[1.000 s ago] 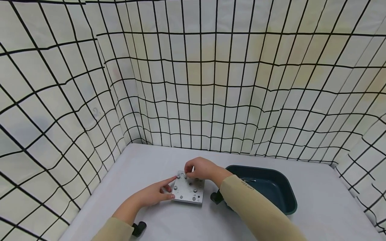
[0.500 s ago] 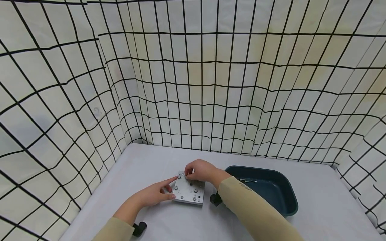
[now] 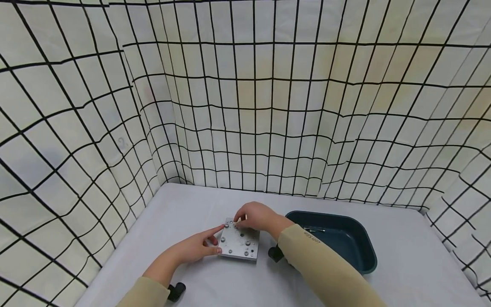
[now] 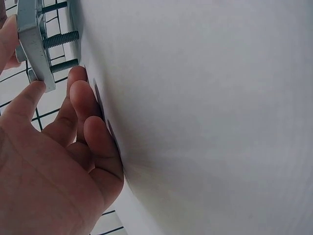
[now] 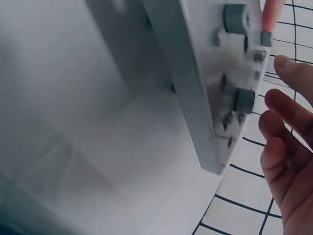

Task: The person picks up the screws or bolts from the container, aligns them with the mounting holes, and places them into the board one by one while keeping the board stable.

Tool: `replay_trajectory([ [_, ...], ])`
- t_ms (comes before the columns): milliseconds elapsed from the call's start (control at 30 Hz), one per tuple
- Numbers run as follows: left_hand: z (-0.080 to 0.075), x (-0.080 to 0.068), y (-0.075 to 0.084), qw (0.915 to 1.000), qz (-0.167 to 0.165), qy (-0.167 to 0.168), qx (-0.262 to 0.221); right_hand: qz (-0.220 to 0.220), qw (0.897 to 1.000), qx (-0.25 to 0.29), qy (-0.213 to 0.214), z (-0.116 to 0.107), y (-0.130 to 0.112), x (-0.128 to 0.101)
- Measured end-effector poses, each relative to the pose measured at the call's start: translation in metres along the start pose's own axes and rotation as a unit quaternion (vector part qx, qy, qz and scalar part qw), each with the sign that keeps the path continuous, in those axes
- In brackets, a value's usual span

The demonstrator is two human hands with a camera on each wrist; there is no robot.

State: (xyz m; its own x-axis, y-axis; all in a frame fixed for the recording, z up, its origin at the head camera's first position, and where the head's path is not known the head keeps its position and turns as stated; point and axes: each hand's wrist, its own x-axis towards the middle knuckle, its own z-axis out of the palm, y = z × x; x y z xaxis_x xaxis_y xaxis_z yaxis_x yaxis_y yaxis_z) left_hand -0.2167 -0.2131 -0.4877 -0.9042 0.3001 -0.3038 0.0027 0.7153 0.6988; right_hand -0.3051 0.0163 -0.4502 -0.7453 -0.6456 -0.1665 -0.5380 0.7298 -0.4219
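Silver metal plate [image 3: 235, 245] on the white table [image 3: 215, 283], left of the dark tray [image 3: 370, 258] and apart from it, apparently set there for easy reach by both hands. Threaded bolt ends [image 4: 62, 39] jutting from the underside in the left wrist view, probably the reason for sitting raised rather than flat. Left hand [image 3: 197, 247] spread wide along the left edge, forefinger straight toward the far corner, thumb at the near corner, other fingers bent loosely: likely bracing against a slide or turn without covering the top. Right hand [image 3: 258, 216] arched over the far side, fingertips bent down and narrow, just right of the far-left bolt [image 3: 226, 225]; cannot tell whether pinching something or only touching. Bolt heads [image 5: 244, 100] standing proud of the top face in the right wrist view, presumably easy to find by fingertip. Metal bits [image 3: 316, 230], too small to identify, at the left inside the tray, beyond the tan right sleeve [image 3: 326, 264]: safe from rolling off thanks to the walls, and handy for that arm.
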Motion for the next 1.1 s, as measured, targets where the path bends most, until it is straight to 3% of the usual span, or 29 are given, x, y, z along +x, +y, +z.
replay_trajectory([
  [233,0.001,-0.001,-0.002,1.0000,-0.007,0.005,0.004,-0.017,0.999,0.015,0.022,-0.016,0.008,-0.011],
  [500,0.001,0.000,-0.010,0.9998,-0.011,0.015,-0.004,-0.045,0.998,0.007,0.041,-0.040,0.025,-0.046],
  [667,0.002,0.000,-0.011,0.9998,-0.009,0.014,-0.007,-0.050,0.997,0.007,0.059,-0.046,0.060,-0.075],
  [933,0.004,0.003,-0.005,0.9999,-0.010,0.014,-0.003,-0.007,0.997,0.024,0.078,-0.058,0.120,-0.133],
  [1100,0.005,0.006,-0.003,0.9999,-0.002,0.012,0.000,0.007,0.997,0.020,0.078,-0.060,0.144,-0.158],
])
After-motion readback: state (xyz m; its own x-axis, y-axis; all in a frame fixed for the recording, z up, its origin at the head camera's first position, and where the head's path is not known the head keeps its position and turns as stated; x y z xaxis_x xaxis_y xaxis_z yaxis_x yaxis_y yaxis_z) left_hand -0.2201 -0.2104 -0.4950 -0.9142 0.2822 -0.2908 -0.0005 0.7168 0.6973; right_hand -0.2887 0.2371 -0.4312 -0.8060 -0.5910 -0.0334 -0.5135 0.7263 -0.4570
